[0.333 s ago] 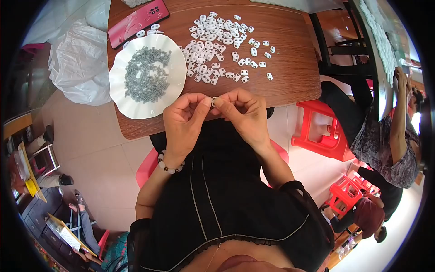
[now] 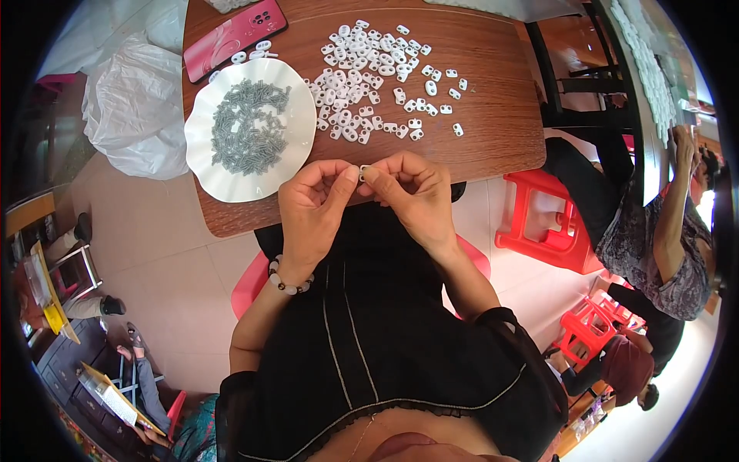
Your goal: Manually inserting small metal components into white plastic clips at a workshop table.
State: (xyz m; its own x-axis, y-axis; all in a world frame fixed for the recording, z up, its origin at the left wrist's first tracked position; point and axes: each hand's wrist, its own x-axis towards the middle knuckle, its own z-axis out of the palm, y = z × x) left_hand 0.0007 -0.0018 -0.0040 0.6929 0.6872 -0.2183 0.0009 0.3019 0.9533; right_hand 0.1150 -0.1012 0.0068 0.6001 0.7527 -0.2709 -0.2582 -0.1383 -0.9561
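Note:
Between my two hands, just over the table's near edge, is a small white plastic piece with holes (image 2: 363, 174), like a cord lock. My left hand (image 2: 312, 202) pinches it from one side with thumb and forefinger. On its other side the thumb and fingers of my right hand (image 2: 416, 196) close on it too, and fingertips hide much of it. Many similar white two-holed pieces (image 2: 354, 85) lie scattered beyond my hands. To the left stands a white wavy-rimmed plate (image 2: 202, 165) bearing a heap of small grey pieces that look like metal springs (image 2: 250, 127).
A pink phone (image 2: 231, 38) rests at the table's (image 2: 493, 100) far left, beside a few white pieces. A white plastic bag (image 2: 127, 108) stands left of the table. Red stools (image 2: 539, 223) and another person (image 2: 662, 239) at a second table are on the right.
My hands hold almost the same pose around the small white piece. At the right, the other person's arm has shifted slightly.

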